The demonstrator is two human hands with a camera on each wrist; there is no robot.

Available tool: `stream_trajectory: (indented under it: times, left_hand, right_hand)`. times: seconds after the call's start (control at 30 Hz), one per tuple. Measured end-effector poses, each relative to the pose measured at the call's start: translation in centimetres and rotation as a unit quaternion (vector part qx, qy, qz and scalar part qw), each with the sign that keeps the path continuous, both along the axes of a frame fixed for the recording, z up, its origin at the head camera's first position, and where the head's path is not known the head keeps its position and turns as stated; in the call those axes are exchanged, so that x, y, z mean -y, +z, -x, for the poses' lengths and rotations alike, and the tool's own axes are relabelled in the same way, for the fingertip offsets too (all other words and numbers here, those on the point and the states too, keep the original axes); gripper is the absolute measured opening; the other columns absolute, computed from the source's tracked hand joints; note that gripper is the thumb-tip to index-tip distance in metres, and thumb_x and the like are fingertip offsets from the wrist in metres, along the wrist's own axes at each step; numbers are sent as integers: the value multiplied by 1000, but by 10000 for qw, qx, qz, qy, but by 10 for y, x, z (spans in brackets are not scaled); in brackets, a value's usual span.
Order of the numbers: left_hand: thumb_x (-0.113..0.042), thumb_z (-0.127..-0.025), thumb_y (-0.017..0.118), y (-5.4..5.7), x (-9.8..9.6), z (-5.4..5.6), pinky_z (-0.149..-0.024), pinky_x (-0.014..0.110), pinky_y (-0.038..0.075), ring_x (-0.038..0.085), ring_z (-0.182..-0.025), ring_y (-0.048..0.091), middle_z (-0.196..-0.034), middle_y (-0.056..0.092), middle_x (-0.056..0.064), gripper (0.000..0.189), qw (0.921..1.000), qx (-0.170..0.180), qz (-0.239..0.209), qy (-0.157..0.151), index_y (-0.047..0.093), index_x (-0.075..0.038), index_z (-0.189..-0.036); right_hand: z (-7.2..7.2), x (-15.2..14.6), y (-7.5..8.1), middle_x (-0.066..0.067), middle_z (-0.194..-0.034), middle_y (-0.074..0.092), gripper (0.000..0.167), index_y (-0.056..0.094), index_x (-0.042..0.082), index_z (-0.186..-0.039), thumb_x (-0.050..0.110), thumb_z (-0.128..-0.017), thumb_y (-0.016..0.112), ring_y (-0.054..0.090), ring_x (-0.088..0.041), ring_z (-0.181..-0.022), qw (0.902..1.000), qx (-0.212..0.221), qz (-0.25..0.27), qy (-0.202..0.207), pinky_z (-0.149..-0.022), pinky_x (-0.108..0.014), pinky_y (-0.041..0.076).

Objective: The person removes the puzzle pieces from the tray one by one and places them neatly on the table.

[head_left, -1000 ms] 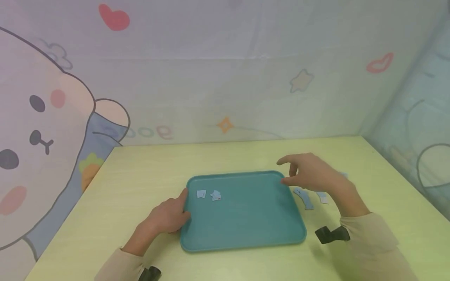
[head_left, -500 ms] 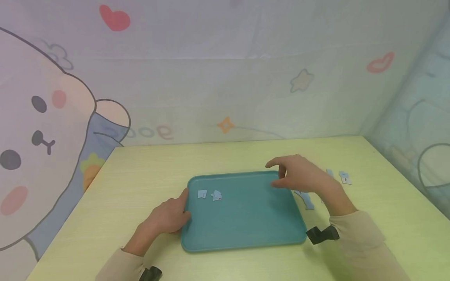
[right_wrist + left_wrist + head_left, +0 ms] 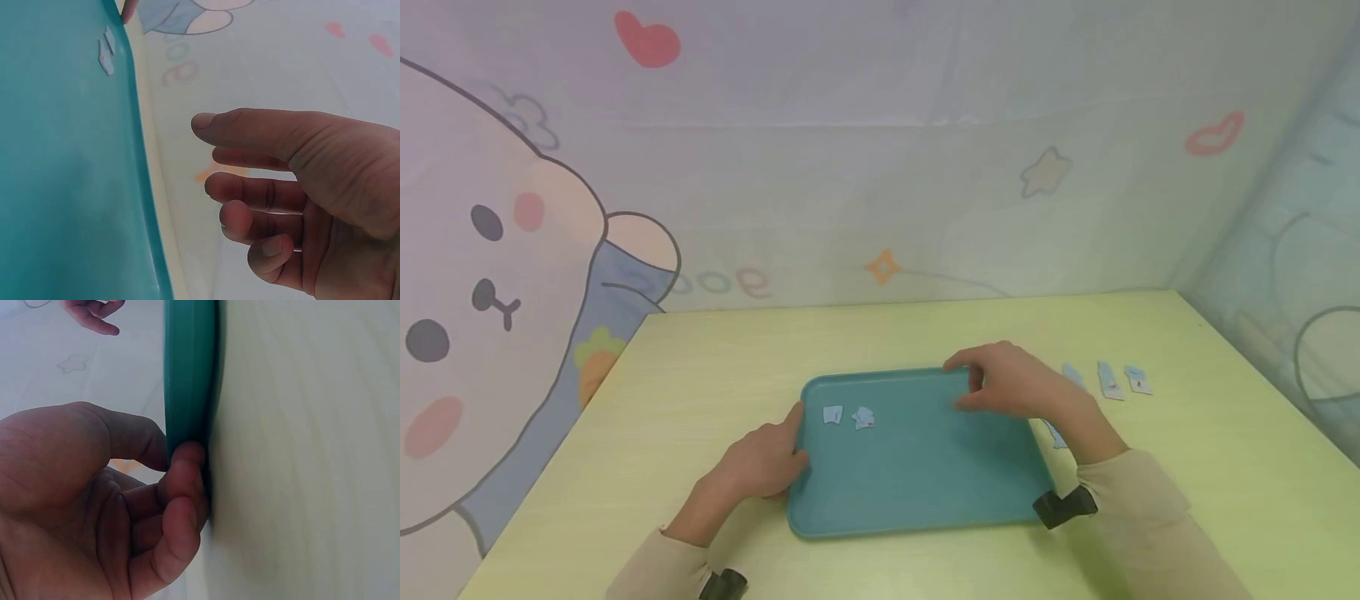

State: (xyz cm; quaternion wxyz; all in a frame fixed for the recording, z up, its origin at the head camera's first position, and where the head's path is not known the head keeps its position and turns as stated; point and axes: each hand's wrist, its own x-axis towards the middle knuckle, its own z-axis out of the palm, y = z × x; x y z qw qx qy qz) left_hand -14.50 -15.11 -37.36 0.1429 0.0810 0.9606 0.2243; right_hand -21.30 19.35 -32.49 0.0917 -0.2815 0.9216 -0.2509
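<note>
A teal tray [image 3: 910, 487] lies on the table, two small pale-blue paper puzzle pieces [image 3: 832, 414] near its back left corner. My left hand [image 3: 763, 461] holds the tray's left edge. In the left wrist view, the thumb [image 3: 147, 444] is at the tray's rim while the fingers [image 3: 181, 531] curl against its side, by the tabletop. Over the tray's back right part hovers my right hand [image 3: 1011, 381], its fingers loosely bent. Nothing sits between that hand's thumb [image 3: 244, 129] and fingers in the right wrist view.
Right of the tray, several more pale-blue pieces [image 3: 1109, 381] lie on the yellowish table [image 3: 715, 358]; the right forearm partly covers some. A cloth backdrop [image 3: 820, 183] with cartoon prints rises behind the table, and another cloth [image 3: 1307, 275] hangs on the right.
My right hand has moved left, from the tray's right edge to over its back right part, uncovering pieces on the table. The left hand stays at the tray's edge.
</note>
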Motion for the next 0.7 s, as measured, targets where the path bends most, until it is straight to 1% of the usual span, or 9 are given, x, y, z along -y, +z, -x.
stream_trajectory:
  times: [0.17,0.33,0.47,0.7]
  left_hand:
    - [-10,-98,51,-1,0,0,-47,27,34,14,-47,48,-59,55,3,77,10000,-16,5,5,18,12,-163]
    - [-10,-98,51,-1,-1,1,-47,27,33,13,-47,48,-58,54,3,77,10000,3,36,53,18,11,-164]
    - [-10,-98,51,0,-3,2,-47,27,33,13,-47,47,-59,54,2,76,10000,3,36,60,18,12,-163]
    - [-10,-97,52,1,-5,3,-47,27,32,13,-47,47,-59,53,3,76,10000,-60,31,47,19,13,-163]
  right_hand:
    - [3,10,-7,2,-84,67,45,71,7,-134,19,-92,80,57,-12,-73,9999,23,13,113,-73,-33,50]
    - [10,21,-16,1,-85,68,44,72,8,-134,20,-92,79,59,-11,-74,9993,103,62,357,-72,-32,51]
    - [14,31,-22,1,-85,70,44,72,9,-134,17,-91,80,60,-10,-73,9983,261,94,508,-70,-30,51]
    - [21,51,-35,2,-86,72,44,72,10,-134,16,-91,80,63,-9,-74,9966,411,72,704,-69,-29,53]
